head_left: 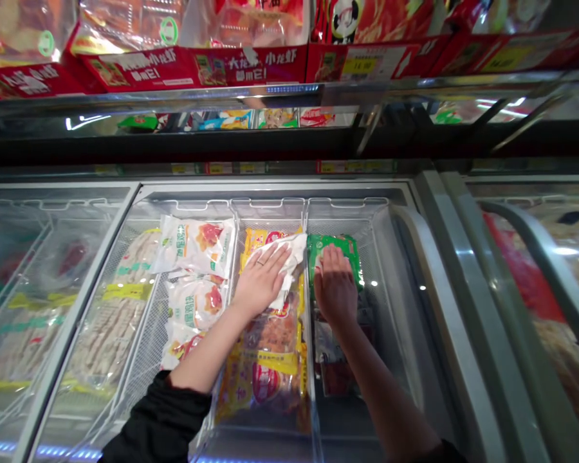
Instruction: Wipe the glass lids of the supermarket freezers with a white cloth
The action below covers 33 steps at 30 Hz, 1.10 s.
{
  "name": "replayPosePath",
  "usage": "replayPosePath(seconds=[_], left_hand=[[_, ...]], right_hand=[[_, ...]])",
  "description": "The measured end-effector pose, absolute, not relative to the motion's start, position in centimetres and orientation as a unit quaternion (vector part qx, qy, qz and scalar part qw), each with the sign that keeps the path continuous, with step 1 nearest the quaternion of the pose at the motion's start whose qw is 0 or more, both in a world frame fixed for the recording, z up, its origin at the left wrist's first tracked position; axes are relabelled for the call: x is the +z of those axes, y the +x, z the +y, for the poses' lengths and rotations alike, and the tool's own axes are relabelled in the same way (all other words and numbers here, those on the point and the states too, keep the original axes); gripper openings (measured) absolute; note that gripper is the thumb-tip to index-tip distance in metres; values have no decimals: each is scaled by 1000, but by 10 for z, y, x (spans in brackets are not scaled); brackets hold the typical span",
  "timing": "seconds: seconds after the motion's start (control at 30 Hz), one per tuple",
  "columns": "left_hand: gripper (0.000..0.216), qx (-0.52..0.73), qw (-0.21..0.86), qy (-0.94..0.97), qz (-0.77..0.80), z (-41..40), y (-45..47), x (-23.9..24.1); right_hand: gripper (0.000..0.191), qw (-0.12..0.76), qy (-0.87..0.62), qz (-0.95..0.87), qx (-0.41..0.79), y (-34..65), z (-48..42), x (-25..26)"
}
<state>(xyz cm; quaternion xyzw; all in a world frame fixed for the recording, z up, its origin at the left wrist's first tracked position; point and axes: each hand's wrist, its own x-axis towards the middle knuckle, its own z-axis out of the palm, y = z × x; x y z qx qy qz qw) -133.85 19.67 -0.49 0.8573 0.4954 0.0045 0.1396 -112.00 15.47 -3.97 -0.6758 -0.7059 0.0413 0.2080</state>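
My left hand presses a crumpled white cloth against the freezer's glass lid, fingers stretched over it, above yellow food packs. A ring shows on one finger. To its right, my right hand lies flat with its fingers close together, over a green pack. A small pale edge shows beside those fingers; I cannot make out what it is. Light spots on the surface suggest glass between the hands and the packs. White packs lie left of my left hand, inside a wire basket.
A curved grey handle runs along the right side of the lid. Further right is another freezer section. Long packs lie under glass at left. Red boxes of packaged food stand on the shelf above.
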Motion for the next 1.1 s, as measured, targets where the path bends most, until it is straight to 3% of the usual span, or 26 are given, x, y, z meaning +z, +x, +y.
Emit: replayPosePath(seconds=[0.2,0.5,0.67,0.9,1.1], left_hand=[[62,7,131,827,547,270,-1293,-14],[61,-2,145,913,383,237,-1348,-9],[61,21,122,860,495,278,-1366,-19],[64,51,125,787,602,349,-1314,-37],[62,35,139,847,512,342,-1289,-34]], right_hand=[[53,212,-650,-727,66,-1119,159,-39],[56,232,-661,-706,105,-1116,168,-31],[59,237,-689,-678,93,-1132,218,-37],[62,207,-709,-670,79,-1151,253,-64],[61,221,-706,-670,53,-1150,249,-69]])
